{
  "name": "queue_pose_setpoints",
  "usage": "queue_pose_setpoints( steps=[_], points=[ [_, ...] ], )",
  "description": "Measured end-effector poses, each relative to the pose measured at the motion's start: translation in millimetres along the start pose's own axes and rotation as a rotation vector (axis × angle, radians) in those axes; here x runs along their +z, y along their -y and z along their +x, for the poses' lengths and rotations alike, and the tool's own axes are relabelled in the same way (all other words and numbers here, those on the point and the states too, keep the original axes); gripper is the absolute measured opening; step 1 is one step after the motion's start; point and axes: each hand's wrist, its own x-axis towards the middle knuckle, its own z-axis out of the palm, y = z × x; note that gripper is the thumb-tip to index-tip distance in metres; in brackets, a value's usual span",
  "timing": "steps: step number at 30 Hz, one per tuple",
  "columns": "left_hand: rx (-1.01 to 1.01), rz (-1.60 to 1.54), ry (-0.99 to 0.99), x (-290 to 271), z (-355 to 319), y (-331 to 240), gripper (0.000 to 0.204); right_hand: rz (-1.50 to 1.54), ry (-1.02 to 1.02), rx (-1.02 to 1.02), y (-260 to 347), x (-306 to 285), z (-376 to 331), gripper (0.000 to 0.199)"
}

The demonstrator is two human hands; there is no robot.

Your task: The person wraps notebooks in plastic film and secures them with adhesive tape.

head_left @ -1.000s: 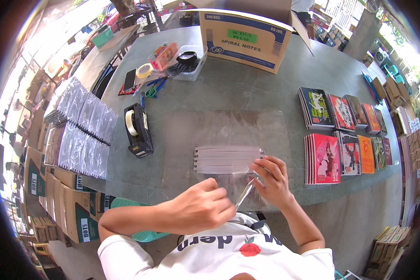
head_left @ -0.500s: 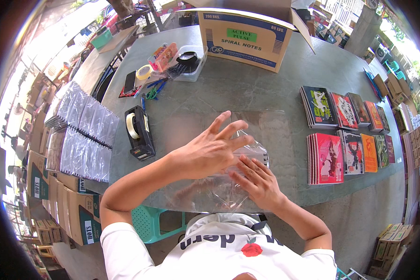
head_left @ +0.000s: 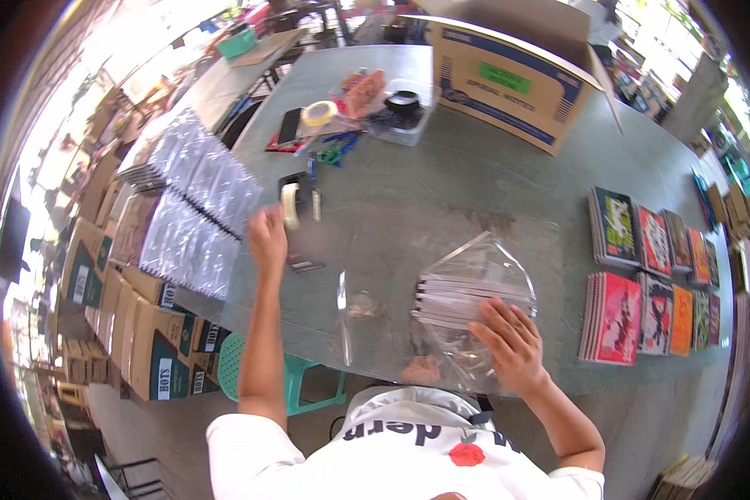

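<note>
Two hands working: left hand (head_left: 268,239) at tape dispenser (head_left: 298,204), fingers' state unclear; right hand (head_left: 511,343) flat, fingers spread, on bagged notebook stack (head_left: 468,302) on surface (head_left: 442,192).

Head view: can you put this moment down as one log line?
left hand: at tape dispenser | right hand: flat on bagged notebooks | table: box behind

The left hand (head_left: 268,240) reaches the tape dispenser (head_left: 298,204); the right hand (head_left: 512,343) presses flat on a clear bag (head_left: 475,271) holding stacked notebooks (head_left: 467,298).
</note>
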Motion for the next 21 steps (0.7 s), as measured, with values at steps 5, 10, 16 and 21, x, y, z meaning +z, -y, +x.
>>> queue_pose_setpoints(
  steps=[5,10,16,21],
  points=[
    [-0.760,-0.511,0.296,13,-39,33,0.034,-0.009,-0.017,0.028,-2,4,-1,0.038],
    [-0.611,-0.487,0.148,-6,-50,6,0.019,-0.022,-0.007,0.050,-3,4,0,0.042],
    [-0.607,-0.063,0.571,-27,-70,39,0.025,0.001,0.006,0.037,-3,1,0,0.044],
    [-0.013,-0.053,0.790,-50,-17,-86,0.022,0.012,-0.002,0.023,-11,5,2,0.045]
  ],
)
